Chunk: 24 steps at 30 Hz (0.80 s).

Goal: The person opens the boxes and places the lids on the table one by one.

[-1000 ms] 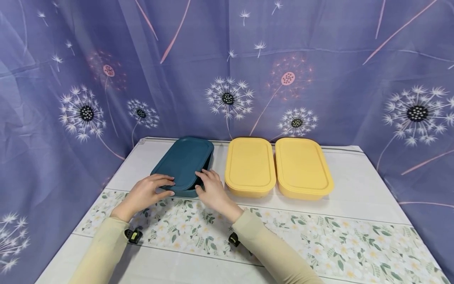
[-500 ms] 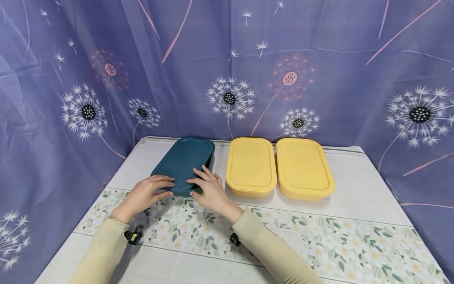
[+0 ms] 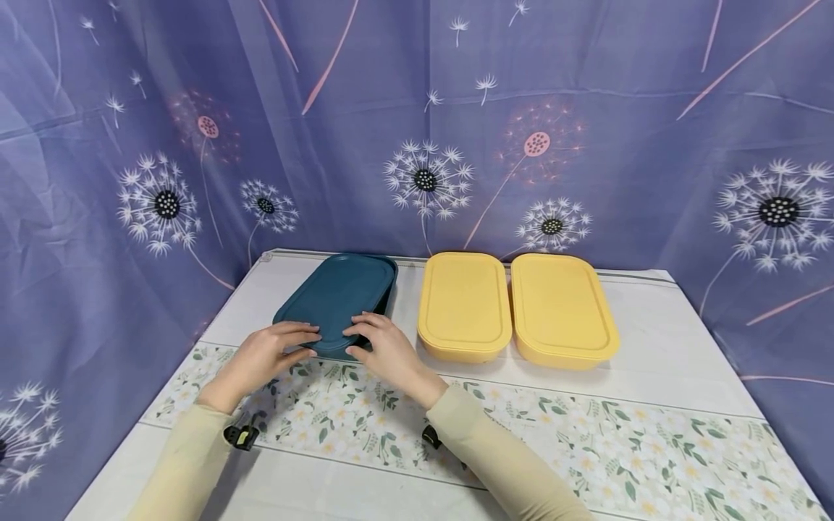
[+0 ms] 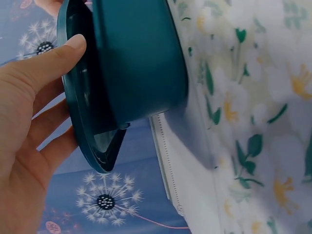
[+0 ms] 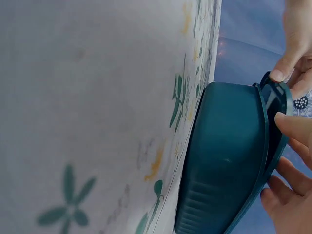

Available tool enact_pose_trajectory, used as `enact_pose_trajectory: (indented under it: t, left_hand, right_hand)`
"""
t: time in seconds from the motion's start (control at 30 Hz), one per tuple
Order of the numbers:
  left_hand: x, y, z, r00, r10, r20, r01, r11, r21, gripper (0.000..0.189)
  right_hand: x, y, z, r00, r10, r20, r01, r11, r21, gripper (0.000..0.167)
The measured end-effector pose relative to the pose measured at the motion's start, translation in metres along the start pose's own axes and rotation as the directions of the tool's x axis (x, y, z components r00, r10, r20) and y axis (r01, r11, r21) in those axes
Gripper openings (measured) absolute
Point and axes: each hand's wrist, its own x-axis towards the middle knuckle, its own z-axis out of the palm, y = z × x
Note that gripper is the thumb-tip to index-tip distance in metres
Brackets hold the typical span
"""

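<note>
Your left hand (image 3: pixel 257 358) and right hand (image 3: pixel 392 354) pinch the lid (image 3: pixel 345 287) by its near end, long axis away, offset left on the box (image 5: pixel 226 141).

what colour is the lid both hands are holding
Dark teal; the lid shows best in the head view.

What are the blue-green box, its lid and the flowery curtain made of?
The blue-green box looks like plastic, smooth with a soft shine: light glints on its wall. Its lid seems plastic too, with a stiff-looking rim, matte on top and gleaming underneath. The flowery curtain is probably thin, faintly shiny cloth, because it hangs in folds and creases; I can't tell which fibre.
</note>
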Motion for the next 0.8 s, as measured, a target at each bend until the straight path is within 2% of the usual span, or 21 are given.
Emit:
enact_pose_trajectory:
  t: [0.13,0.27,0.47,0.63,0.8]
  left_hand:
    - [0.001,0.003,-0.009,1.0,0.025,-0.007,-0.025,1.0,-0.001,0.034]
    - [0.002,0.006,-0.019,0.999,0.042,-0.012,-0.043,0.999,-0.032,0.033]
    - [0.001,0.009,-0.031,0.999,0.033,0.019,-0.03,0.99,-0.134,0.031]
    - [-0.002,0.011,-0.041,1.0,0.021,0.024,-0.014,0.969,-0.247,0.031]
    - [-0.005,0.012,-0.051,0.999,-0.024,0.037,0.034,0.946,-0.322,0.031]
  right_hand:
    - [0.001,0.002,0.001,0.999,-0.013,-0.032,0.013,1.0,0.004,0.03]
    - [0.003,0.005,0.0,0.994,-0.01,-0.105,0.012,1.0,0.023,0.028]
    - [0.006,0.01,-0.002,0.985,0.088,-0.149,-0.068,0.989,0.129,0.031]
    - [0.014,0.013,-0.007,0.975,0.135,-0.174,-0.098,0.973,0.207,0.034]
    - [0.021,0.021,-0.012,0.958,0.194,-0.212,-0.139,0.958,0.249,0.039]
